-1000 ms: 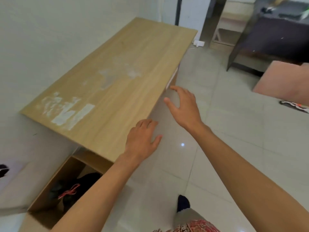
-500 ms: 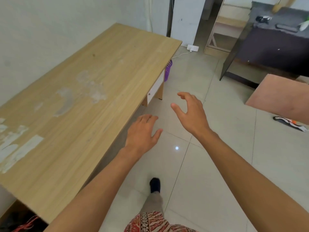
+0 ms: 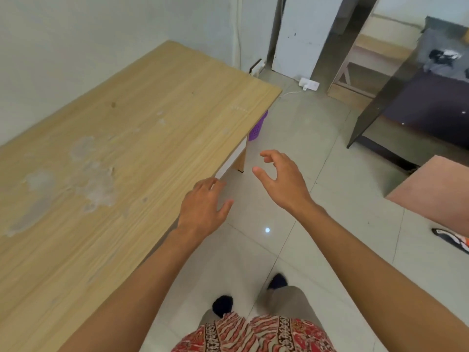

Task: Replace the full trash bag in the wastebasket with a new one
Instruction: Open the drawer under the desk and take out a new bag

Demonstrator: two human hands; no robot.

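A person stands beside a wooden desk (image 3: 132, 158), both arms stretched forward, the left hand (image 3: 203, 209) flat and relaxed, the right hand (image 3: 281, 181) loosely curled; neither holds anything. The purple wastebasket (image 3: 257, 129) peeks out under the desk's far corner (its bag hidden). The approach seems underway; next comes reaching down to it.

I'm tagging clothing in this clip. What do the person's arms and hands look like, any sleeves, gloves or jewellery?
Both forearms are bare, no sleeves reaching them. The left hand and right hand wear no gloves, and no rings, watch or bracelet show.
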